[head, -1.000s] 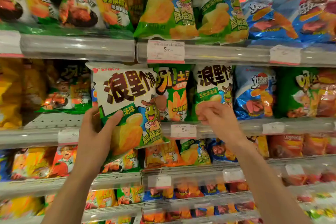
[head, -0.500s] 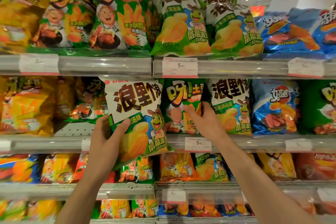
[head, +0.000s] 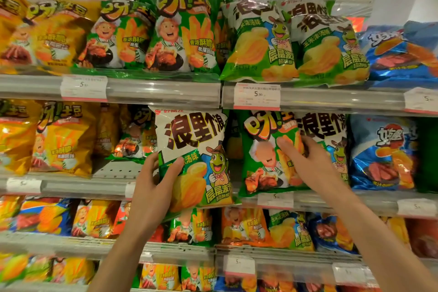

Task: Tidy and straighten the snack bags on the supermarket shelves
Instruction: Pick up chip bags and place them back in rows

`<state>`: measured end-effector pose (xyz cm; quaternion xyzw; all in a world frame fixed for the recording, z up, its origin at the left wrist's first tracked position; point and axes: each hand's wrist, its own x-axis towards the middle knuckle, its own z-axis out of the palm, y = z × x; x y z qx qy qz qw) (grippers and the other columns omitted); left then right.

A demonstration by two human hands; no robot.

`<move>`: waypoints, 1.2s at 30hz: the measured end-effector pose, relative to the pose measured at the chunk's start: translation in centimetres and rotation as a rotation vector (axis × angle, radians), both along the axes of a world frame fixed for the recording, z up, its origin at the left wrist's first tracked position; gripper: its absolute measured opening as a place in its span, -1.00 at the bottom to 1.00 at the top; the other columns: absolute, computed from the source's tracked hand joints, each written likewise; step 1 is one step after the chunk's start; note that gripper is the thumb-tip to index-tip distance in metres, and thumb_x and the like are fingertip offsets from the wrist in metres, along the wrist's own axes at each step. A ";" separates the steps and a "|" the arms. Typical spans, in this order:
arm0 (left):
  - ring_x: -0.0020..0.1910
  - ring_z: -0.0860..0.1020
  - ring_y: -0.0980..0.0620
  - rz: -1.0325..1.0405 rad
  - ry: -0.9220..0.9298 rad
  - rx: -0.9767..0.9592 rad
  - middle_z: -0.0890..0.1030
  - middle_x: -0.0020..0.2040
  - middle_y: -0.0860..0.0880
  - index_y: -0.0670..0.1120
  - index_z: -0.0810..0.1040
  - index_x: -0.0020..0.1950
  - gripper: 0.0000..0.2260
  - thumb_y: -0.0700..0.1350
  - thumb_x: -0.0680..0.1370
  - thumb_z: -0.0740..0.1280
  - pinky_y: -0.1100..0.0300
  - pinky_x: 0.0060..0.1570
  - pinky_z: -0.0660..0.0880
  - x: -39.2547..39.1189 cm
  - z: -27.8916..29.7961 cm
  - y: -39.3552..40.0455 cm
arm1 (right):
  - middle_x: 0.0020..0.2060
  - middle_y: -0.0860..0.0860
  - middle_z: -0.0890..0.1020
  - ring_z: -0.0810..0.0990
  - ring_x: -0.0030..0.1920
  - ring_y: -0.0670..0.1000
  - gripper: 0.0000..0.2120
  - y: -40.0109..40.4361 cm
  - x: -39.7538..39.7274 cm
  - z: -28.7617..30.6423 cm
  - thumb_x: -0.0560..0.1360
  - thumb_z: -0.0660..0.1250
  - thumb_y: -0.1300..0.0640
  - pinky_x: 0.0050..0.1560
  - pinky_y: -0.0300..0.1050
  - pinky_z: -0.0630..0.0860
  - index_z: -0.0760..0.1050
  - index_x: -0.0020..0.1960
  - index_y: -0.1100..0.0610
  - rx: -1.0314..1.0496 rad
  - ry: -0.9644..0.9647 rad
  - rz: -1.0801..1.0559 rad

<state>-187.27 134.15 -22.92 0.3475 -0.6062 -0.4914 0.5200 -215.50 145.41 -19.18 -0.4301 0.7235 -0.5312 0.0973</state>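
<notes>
Left hand (head: 151, 193) grips white-green bag (head: 194, 149) upright — right hand (head: 310, 161) pinches green bag (head: 265, 156)

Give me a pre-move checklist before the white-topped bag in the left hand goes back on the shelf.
1. Left hand grips the white-topped bag: ok, thumb across the front, fingers behind.
2. Bag upright, front facing out: ok.
3. Right hand on the green bag: ok, it grips the right edge.
4. Green bag straight: not ok, it leans.
5. Open slot on the middle shelf: ok, bare perforated board left of the held bag.
6. Depth of that slot: cannot tell.
</notes>
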 end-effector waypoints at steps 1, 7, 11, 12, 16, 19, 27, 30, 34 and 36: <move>0.07 0.62 0.16 0.006 -0.009 -0.007 0.60 0.07 0.26 0.32 0.48 0.14 -0.79 0.20 0.52 0.37 0.14 -0.07 0.59 -0.2 -0.2 0.2 | -0.05 -0.21 0.63 0.62 -0.09 -0.20 -0.63 0.9 0.0 -0.1 0.54 0.30 -0.28 -0.29 -0.34 0.50 0.46 0.24 -0.11 0.006 -0.006 0.006; -0.03 0.68 0.23 -0.051 -0.037 -0.044 0.68 0.00 0.29 0.28 0.51 0.22 -0.81 0.13 0.61 0.32 0.28 -0.16 0.62 -3.3 -0.8 1.8 | 0.00 -0.12 0.71 0.67 0.05 -0.04 -0.41 6.1 -1.8 -2.2 0.37 0.28 -0.46 0.21 0.10 0.57 0.58 0.20 -0.09 0.033 -0.051 -0.071; 0.10 0.58 0.32 -0.072 -0.073 -0.082 0.59 0.13 0.30 0.21 0.45 0.34 -0.74 0.13 0.64 0.27 0.36 -0.03 0.49 -6.6 -0.6 2.7 | 0.09 -0.11 0.66 0.61 0.10 -0.01 -0.36 9.2 -3.2 -3.3 0.40 0.26 -0.42 0.15 0.00 0.49 0.51 0.33 -0.06 0.038 -0.119 -0.142; 0.11 0.55 0.37 -0.085 -0.075 -0.094 0.58 0.14 0.31 0.20 0.44 0.35 -0.74 0.11 0.66 0.25 0.39 -0.03 0.45 -7.6 -0.5 2.8 | 0.09 -0.11 0.66 0.61 0.10 -0.01 -0.39 9.9 -3.6 -3.6 0.40 0.26 -0.41 0.12 -0.01 0.49 0.50 0.31 -0.09 0.027 -0.137 -0.149; -0.01 0.45 0.53 -0.128 -0.114 -0.115 0.44 0.10 0.43 0.16 0.32 0.44 -0.71 0.07 0.70 0.18 0.61 -0.14 0.32 -11.8 0.4 2.7 | 0.04 -0.07 0.67 0.63 -0.02 -0.07 -0.58 12.2 -4.6 -4.1 0.50 0.29 -0.29 -0.32 -0.31 0.52 0.49 0.25 -0.09 -0.023 -0.195 -0.190; -0.10 0.49 0.52 -0.147 -0.141 -0.113 0.43 0.07 0.38 0.07 0.29 0.47 -0.70 0.02 0.73 0.16 0.66 -0.25 0.33 -14.4 1.1 1.7 | 0.01 -0.06 0.68 0.64 -0.04 -0.09 -0.58 13.1 -4.9 -4.2 0.51 0.30 -0.27 -0.45 -0.39 0.46 0.53 0.25 -0.06 -0.028 -0.205 -0.190; 0.32 0.49 0.04 -0.153 -0.134 -0.150 0.51 0.33 0.03 -0.01 0.27 0.46 -0.72 -0.07 0.74 0.12 0.16 0.28 0.38 -16.7 0.7 -1.8 | -0.07 -0.02 0.72 0.69 -0.06 0.00 -0.53 13.6 -4.4 -5.0 0.39 0.30 -0.36 -0.28 -0.21 0.57 0.58 0.12 -0.06 -0.011 -0.210 -0.168; 0.30 0.52 0.01 -0.130 -0.162 -0.175 0.55 0.32 0.00 -0.01 0.31 0.43 -0.74 -0.05 0.73 0.12 0.00 0.36 0.42 -16.3 -1.1 -2.1 | -0.08 -0.05 0.71 0.66 -0.02 0.00 -0.53 13.2 -4.2 -5.2 0.37 0.30 -0.38 -0.03 -0.02 0.58 0.59 0.09 -0.08 -0.012 -0.200 -0.186; 0.32 0.50 0.00 -0.069 -0.169 -0.226 0.52 0.34 -0.04 -0.04 0.32 0.45 -0.67 0.01 0.71 0.13 -0.08 0.39 0.41 -16.1 -1.7 -2.1 | -0.07 -0.14 0.70 0.63 -0.03 -0.14 -0.63 12.5 -3.5 -5.0 0.43 0.32 -0.31 -0.09 -0.19 0.50 0.58 0.11 -0.12 -0.020 -0.210 -0.172; 0.34 0.49 -0.02 -0.011 -0.176 -0.261 0.49 0.36 -0.08 -0.07 0.32 0.47 -0.57 0.08 0.65 0.12 -0.07 0.38 0.42 -16.4 -1.5 -1.9 | -0.07 -0.18 0.71 0.65 -0.01 -0.15 -0.59 12.2 -3.4 -5.1 0.41 0.31 -0.36 -0.02 -0.14 0.54 0.58 0.12 -0.15 -0.008 -0.182 -0.160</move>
